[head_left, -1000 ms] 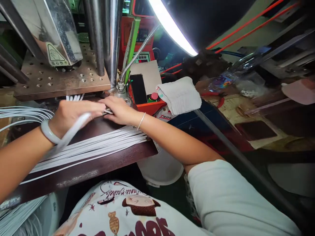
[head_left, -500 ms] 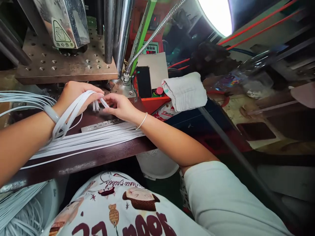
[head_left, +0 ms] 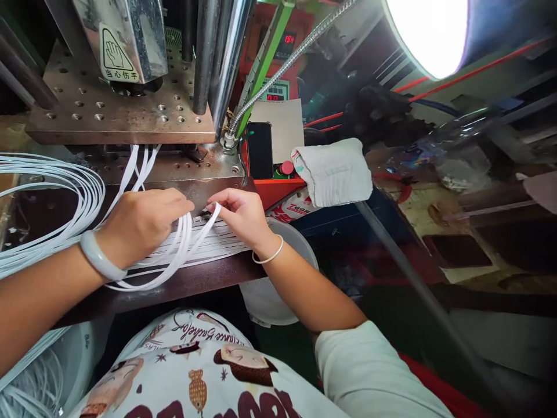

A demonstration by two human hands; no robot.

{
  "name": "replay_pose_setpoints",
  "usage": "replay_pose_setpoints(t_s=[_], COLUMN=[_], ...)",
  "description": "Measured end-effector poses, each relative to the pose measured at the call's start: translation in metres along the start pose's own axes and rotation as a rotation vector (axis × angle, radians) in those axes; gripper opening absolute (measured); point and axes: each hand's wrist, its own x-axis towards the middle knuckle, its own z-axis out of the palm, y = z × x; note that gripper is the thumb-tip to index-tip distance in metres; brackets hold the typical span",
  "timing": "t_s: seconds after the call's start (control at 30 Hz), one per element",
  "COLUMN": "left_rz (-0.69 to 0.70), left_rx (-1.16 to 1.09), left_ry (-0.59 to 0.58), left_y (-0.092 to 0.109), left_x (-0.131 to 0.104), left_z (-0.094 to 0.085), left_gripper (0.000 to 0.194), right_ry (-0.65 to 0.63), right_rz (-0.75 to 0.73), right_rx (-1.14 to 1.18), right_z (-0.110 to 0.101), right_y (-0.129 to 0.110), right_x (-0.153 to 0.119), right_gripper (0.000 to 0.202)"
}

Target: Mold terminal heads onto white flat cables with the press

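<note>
My left hand (head_left: 145,223) is closed around a bundle of white flat cables (head_left: 185,241), which loops down from the fingers over the table's front edge. To its right, my right hand (head_left: 239,215) pinches the end of one white cable (head_left: 213,219) between thumb and fingertips. Behind my left hand, several white cable lengths (head_left: 133,165) run up beneath the drilled plate of the press (head_left: 126,125); their far ends are hidden there. More white cables (head_left: 226,238) lie flat on the table under both hands. A large coil of white cable (head_left: 87,191) rests left of my left wrist.
The press head (head_left: 124,40) carries a hand-warning sticker. At the right stand a control box with a red button (head_left: 286,168), a phone (head_left: 260,150) and a folded white cloth (head_left: 335,173) on a bar. A bucket (head_left: 80,360) at lower left holds cables.
Both hands have come nearer to me, away from the press, my right hand also rightward. Several cable lengths now reach under the press plate. A bundle now hangs looped from my left hand.
</note>
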Motion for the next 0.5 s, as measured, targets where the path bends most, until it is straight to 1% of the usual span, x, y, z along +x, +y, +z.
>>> replay_pose_setpoints(t_s=[0.07, 0.17, 0.23, 0.3, 0.33, 0.4, 0.5], left_rz=[-0.030, -0.077, -0.106, -0.135, -0.144, -0.146, -0.114], left_rx=[-0.092, -0.172, -0.235, -0.299, -0.320, -0.337, -0.347], left_ry=[0.064, 0.081, 0.140, 0.217, 0.237, 0.239, 0.240], left_y=[0.000, -0.006, -0.008, -0.006, -0.004, 0.000, 0.002], left_x=[-0.003, -0.006, -0.009, -0.010, -0.011, -0.011, -0.009], left_z=[0.004, 0.013, 0.016, 0.016, 0.015, 0.012, 0.011], left_gripper=[0.033, 0.027, 0.023, 0.021, 0.021, 0.022, 0.023], right_ry=[-0.040, -0.096, -0.094, -0.090, -0.090, -0.088, -0.093], right_rz=[-0.065, -0.225, -0.291, -0.331, -0.356, -0.416, -0.514], right_rx=[0.068, 0.046, 0.000, -0.048, -0.073, -0.136, -0.267], right_z=[0.000, 0.001, 0.001, 0.001, 0.002, 0.003, 0.006], right_y=[-0.001, -0.001, 0.000, 0.002, 0.002, 0.003, 0.001], right_x=[-0.004, -0.006, -0.005, -0.003, -0.003, -0.004, -0.009], right_gripper=[0.013, 0.016, 0.018, 0.018, 0.018, 0.019, 0.025])
